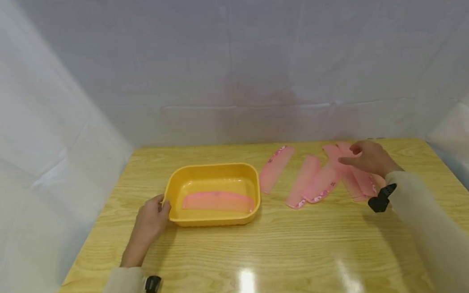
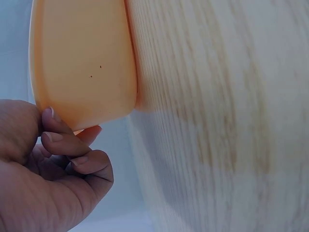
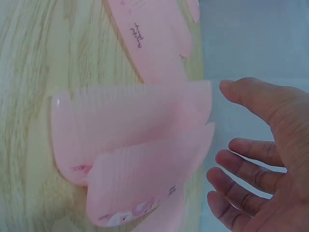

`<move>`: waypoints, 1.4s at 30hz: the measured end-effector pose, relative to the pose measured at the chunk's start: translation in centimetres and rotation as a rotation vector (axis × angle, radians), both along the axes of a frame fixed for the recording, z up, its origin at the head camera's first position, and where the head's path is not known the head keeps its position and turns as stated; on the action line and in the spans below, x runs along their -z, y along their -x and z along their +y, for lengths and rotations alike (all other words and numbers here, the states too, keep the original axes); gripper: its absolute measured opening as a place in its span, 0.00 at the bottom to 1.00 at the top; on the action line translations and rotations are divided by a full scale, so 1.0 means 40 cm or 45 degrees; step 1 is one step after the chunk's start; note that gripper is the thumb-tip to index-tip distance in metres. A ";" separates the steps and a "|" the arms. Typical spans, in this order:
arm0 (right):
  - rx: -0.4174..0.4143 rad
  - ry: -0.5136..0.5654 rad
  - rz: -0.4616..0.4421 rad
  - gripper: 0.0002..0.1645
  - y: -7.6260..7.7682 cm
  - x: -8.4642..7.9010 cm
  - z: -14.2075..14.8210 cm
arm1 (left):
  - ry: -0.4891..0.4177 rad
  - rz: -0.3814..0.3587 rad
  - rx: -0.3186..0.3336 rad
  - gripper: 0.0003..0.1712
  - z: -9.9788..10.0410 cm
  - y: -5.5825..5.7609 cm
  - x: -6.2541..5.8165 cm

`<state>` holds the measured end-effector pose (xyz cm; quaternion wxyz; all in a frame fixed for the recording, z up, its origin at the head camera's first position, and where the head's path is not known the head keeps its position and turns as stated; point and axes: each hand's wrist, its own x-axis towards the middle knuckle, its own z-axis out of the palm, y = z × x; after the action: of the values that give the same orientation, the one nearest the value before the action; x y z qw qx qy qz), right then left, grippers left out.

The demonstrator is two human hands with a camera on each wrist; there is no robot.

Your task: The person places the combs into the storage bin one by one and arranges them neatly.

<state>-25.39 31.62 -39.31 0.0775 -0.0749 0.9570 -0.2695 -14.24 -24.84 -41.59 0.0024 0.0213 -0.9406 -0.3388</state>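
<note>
My left hand [image 1: 149,219] grips the left rim of a yellow plastic basin [image 1: 215,222], thumb and fingers pinching its edge. One pink comb [image 1: 217,201] lies inside the basin. In the left wrist view the basin's outer wall [image 2: 87,63] stands above the curled fingers [image 2: 72,145]. My right hand [image 1: 370,158] hovers over a pile of overlapping pink combs [image 1: 355,179] at the right. In the right wrist view its thumb and fingers are spread apart with nothing between them, close to the ends of two combs [image 3: 140,111].
More pink combs lie between basin and pile: one comb [image 1: 276,168] beside the basin, then a pair of combs [image 1: 307,182] touching at their lower ends. All rest on a wood-grain table [image 1: 225,263]. A white sheet [image 1: 229,66] hangs behind the table's far edge.
</note>
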 end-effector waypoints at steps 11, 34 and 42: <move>0.075 -0.023 -0.049 0.49 -0.016 0.028 0.047 | 0.014 0.013 -0.003 0.14 -0.002 0.002 0.001; 0.150 0.004 -0.011 0.35 -0.027 0.078 0.075 | 0.008 0.022 0.000 0.14 -0.006 -0.003 0.004; 0.151 -0.006 0.028 0.42 -0.030 0.085 0.070 | 0.016 0.036 -0.004 0.13 -0.005 -0.002 0.007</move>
<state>-24.21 34.40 -42.71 0.0509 -0.0208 0.9611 -0.2706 -14.18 -25.04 -41.87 0.0165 0.0180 -0.9426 -0.3330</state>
